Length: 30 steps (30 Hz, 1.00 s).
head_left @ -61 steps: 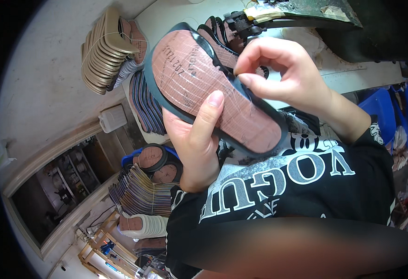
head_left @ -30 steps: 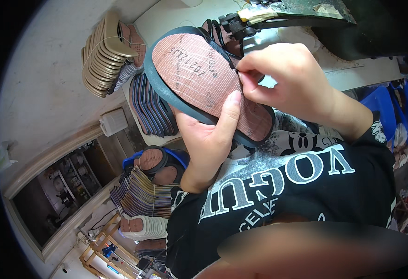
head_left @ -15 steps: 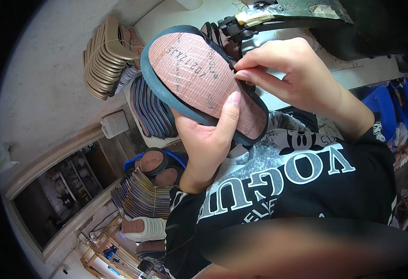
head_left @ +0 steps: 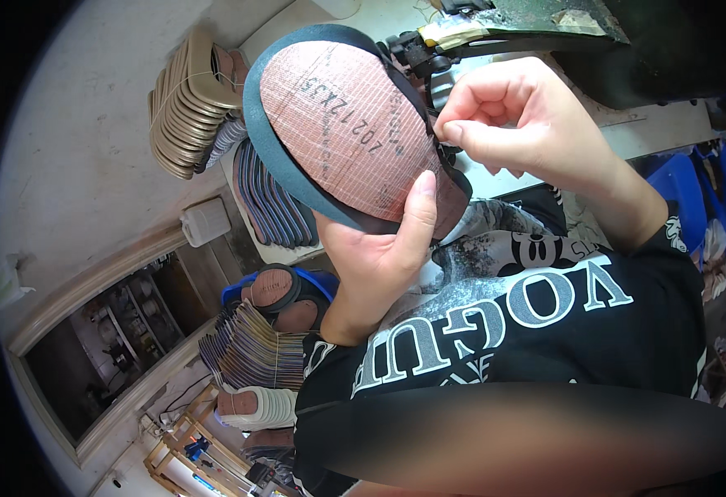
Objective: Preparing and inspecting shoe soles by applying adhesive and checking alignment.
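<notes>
A shoe insole (head_left: 346,124) with a pinkish-brown woven face and a dark teal border is held up above the white table. My left hand (head_left: 379,248) grips it from the near left, its thumb pressed on the woven face and its fingers hidden beneath. At the right edge, the thumb and forefinger of my right hand (head_left: 504,120) are pinched together against the insole's dark edging. The other fingers of that hand are curled. What lies right between the fingertips is mostly hidden.
A dark green machine (head_left: 537,29) stands on the white table (head_left: 661,128) at the far right. Bundled beige insoles (head_left: 185,103) and a dark blue-striped stack (head_left: 268,199) sit at the left, near a white jug (head_left: 206,221). More stacks (head_left: 255,352) stand at lower left. Blue plastic (head_left: 682,195) hangs at right.
The insole has tilted, so its narrow end is more foreshortened and its broad end sits slightly farther away. My right hand has shifted a little to the right, still pinching at the edge.
</notes>
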{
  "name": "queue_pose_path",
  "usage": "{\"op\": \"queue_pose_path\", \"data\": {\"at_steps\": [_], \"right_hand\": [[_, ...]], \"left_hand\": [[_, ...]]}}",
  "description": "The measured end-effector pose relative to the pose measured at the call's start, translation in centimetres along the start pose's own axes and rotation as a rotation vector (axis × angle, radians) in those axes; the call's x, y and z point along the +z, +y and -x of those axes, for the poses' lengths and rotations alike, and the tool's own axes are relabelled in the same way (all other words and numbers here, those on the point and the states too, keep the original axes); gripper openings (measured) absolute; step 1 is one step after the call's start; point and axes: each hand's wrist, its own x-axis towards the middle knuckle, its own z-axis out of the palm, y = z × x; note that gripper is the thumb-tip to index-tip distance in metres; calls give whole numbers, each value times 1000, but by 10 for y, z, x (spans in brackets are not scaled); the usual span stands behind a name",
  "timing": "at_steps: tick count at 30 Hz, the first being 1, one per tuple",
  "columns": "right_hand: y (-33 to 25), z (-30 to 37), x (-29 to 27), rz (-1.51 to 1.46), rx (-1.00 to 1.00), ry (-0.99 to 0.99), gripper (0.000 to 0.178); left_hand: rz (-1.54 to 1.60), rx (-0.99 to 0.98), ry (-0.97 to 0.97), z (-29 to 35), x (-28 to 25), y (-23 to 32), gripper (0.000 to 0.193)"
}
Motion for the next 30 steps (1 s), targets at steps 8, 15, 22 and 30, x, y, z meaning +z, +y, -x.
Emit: {"op": "queue_pose_path", "data": {"at_steps": [8, 15, 22, 30], "right_hand": [[13, -5, -3, 536, -325, -21, 41], [63, 21, 4, -77, 183, -385, 37], [72, 37, 15, -550, 394, -170, 29], [66, 34, 10, -601, 293, -25, 24]], "left_hand": [[63, -113, 65, 0, 0, 4, 50], [278, -237, 178, -16, -3, -19, 44], [568, -368, 239, -47, -3, -45, 34], [513, -392, 157, -76, 7, -68, 33]]}}
